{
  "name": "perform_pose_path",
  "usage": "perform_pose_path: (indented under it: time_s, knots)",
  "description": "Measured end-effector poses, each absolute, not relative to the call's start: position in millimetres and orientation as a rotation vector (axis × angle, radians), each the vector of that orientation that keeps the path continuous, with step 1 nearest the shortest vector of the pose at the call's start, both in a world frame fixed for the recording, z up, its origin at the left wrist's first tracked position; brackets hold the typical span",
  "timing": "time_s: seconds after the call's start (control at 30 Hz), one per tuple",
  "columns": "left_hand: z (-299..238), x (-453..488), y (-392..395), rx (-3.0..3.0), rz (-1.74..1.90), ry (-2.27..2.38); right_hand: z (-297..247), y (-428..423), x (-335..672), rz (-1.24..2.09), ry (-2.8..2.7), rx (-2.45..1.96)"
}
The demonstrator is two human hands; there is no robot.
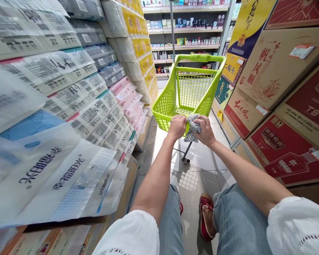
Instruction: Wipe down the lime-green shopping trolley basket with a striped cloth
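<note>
A lime-green plastic shopping cart (166,102) stands in the aisle in front of me, its basket showing nothing inside. My left hand (177,126) is curled into a fist on the near rim of the cart. My right hand (206,130) sits beside it, closed on a striped grey and white cloth (192,128) bunched against the rim between the two hands. Both arms reach forward from white sleeves, over my jeans and red shoes.
Stacked packs of tissue and paper goods (69,102) line the left side, bulging into the aisle. Brown and red cardboard cartons (279,106) are stacked on the right. Shelves of small bottles (188,39) close off the far end. Pale tiled floor (199,173) runs between.
</note>
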State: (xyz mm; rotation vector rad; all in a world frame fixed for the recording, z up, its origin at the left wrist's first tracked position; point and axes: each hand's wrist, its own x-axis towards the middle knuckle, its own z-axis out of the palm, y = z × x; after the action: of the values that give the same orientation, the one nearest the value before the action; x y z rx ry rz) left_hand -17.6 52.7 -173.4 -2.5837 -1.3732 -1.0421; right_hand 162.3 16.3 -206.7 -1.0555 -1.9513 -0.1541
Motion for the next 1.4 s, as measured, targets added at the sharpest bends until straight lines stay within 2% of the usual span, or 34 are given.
perform_pose_path:
  time_s: [0.13, 0.3, 0.53, 0.87, 1.2, 1.4]
  knots:
    - [-179, -17, 57, -2.644, -1.028, -1.437, -228, 17, 152, -0.258, -2.068, -0.994]
    - [-180, -21, 67, -2.679, -1.037, -1.383, -245, 37, 133, -0.361, -2.118, -1.189]
    - [-183, -35, 78, -2.720, -1.120, -1.281, -278, 32, 138, -0.326, -2.503, -1.262]
    - [-184, -48, 79, -2.763, -1.144, -1.260, -218, 42, 129, -0.358, -2.201, -1.143]
    - [-181, -50, 78, -2.726, -1.134, -1.298, -272, 41, 123, -0.296, -2.384, -1.298]
    - [-180, -50, 76, -2.726, -1.118, -1.304, -251, 40, 127, -0.316, -2.345, -1.217]
